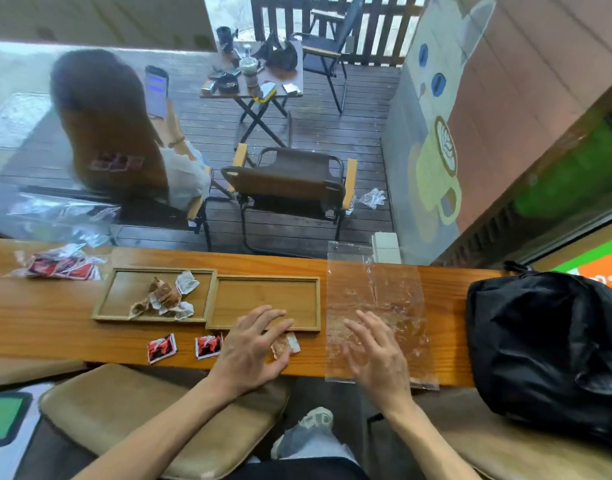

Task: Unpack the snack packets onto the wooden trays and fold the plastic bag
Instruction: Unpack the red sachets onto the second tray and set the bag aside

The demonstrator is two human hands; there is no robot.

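While the right hand (379, 355) lies spread flat on the plastic bag (377, 299), the left hand (252, 344), fingers loose, touches a brown packet (285, 345) on the tabletop (48, 320).

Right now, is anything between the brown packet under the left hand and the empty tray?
Nothing visible. The brown packet lies on the counter just outside the near rim of the empty tray, under the left hand's fingers; only that low rim must be cleared.

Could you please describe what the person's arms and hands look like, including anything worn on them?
Both forearms are bare up to the frame's edge, with no sleeves visible. The left hand and right hand wear no gloves, and no rings, watch or bracelets are visible on them. The fingers are long and slender.
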